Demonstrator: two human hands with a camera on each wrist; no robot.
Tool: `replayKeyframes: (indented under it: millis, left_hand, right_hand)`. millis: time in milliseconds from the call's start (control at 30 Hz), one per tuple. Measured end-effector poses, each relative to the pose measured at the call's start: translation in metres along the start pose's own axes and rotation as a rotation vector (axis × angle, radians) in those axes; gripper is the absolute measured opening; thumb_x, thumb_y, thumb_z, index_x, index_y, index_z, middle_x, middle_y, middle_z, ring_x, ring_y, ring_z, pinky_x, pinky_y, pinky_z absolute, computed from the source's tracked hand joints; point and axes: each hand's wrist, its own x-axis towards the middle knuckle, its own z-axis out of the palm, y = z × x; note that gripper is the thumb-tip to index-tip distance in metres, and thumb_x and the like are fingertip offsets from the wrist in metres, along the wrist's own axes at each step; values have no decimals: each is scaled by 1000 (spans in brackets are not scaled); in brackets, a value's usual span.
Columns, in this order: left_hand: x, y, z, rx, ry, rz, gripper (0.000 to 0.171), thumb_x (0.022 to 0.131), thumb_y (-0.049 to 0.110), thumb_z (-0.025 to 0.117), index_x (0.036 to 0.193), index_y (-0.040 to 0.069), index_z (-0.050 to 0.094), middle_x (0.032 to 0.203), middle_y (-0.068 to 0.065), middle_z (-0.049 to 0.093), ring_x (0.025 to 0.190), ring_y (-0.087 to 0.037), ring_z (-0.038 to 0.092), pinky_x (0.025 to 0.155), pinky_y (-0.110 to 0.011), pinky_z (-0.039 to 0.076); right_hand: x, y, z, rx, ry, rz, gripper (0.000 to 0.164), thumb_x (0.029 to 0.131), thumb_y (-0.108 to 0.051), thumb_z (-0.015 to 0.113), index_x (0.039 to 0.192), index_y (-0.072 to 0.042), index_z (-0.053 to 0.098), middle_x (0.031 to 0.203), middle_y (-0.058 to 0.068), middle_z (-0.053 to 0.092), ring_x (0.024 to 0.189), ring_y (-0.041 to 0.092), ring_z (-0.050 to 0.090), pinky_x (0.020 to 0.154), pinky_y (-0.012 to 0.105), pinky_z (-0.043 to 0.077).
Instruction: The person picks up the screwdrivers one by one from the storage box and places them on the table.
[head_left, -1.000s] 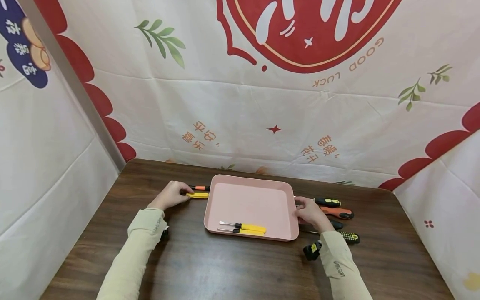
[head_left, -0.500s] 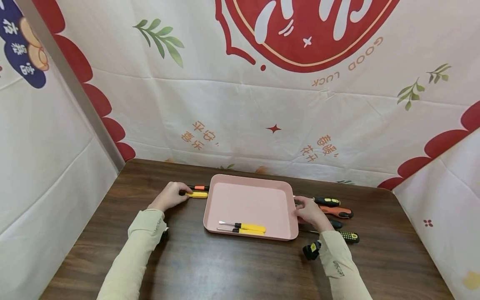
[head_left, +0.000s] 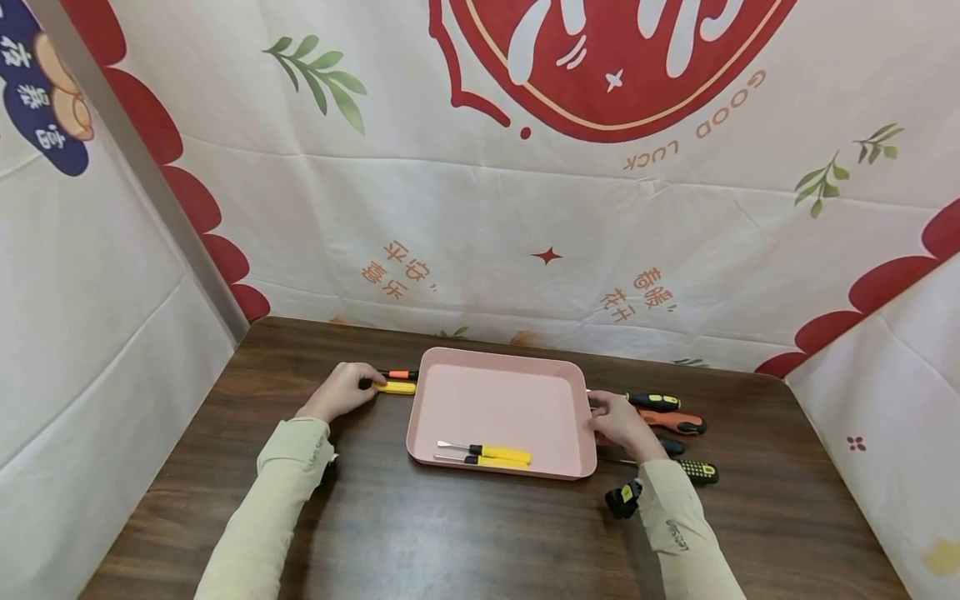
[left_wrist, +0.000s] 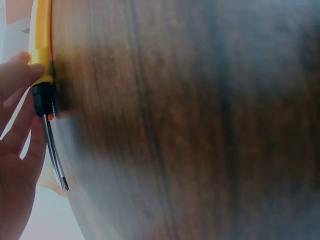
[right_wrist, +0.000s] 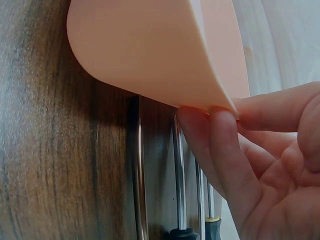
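Observation:
My left hand [head_left: 347, 390] pinches a screwdriver [left_wrist: 43, 45] with a yellow handle, a black collar and a metal shaft, thumb and fingers near the collar. That handle points toward the left side of a pink tray [head_left: 502, 392]. Just behind it lies a tool with a black and orange handle [head_left: 401, 375], partly hidden. On the tray's right side, my right hand [right_wrist: 260, 160] grips the rim between thumb and fingers. Inside the tray, along its near edge, two yellow-handled screwdrivers [head_left: 506, 455] lie side by side.
Right of the tray lie several screwdrivers, among them one with an orange handle [head_left: 678, 422] and one with a yellow-dotted black handle [head_left: 699, 472]. Beside the right sleeve is a small black object [head_left: 622, 502] with a yellow patch. A printed cloth [head_left: 480, 217] hangs behind the wooden table [head_left: 435, 533].

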Motion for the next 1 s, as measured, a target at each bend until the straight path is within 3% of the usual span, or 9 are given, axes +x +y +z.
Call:
replayKeyframes:
  millis: [433, 667, 800, 1000]
  left_hand:
    - [-1, 4, -2, 6, 6, 5, 19, 75, -2, 65, 91, 6, 72, 92, -9, 67, 90, -26, 61, 80, -41, 47]
    - [1, 7, -4, -29, 66, 31, 17, 75, 0, 66, 91, 3, 71, 88, -8, 68, 86, -24, 61, 78, -40, 48]
    - [5, 13, -7, -49, 90, 34, 18, 76, 1, 66, 93, 0, 70, 89, -9, 68, 84, -23, 61, 76, -39, 48]
    - [14, 29, -11, -77, 72, 37, 22, 80, 6, 65, 101, 0, 67, 96, -11, 66, 89, -23, 61, 78, -37, 49]
  right_hand:
    - [1, 0, 1, -4, 2, 17, 58, 81, 4, 53, 135, 5, 33, 97, 22, 60, 66, 16, 58, 61, 35, 51]
    - [0, -1, 0, 5, -2, 11, 58, 81, 5, 52, 135, 7, 32, 98, 23, 60, 65, 16, 58, 62, 37, 52]
    - [-1, -2, 0, 1, 0, 11, 58, 81, 4, 52, 135, 7, 32, 97, 23, 60, 66, 16, 59, 63, 38, 52]
    - [0, -1, -1, -1, -4, 14, 58, 81, 4, 52, 135, 7, 32, 97, 22, 60, 66, 17, 58, 62, 37, 52]
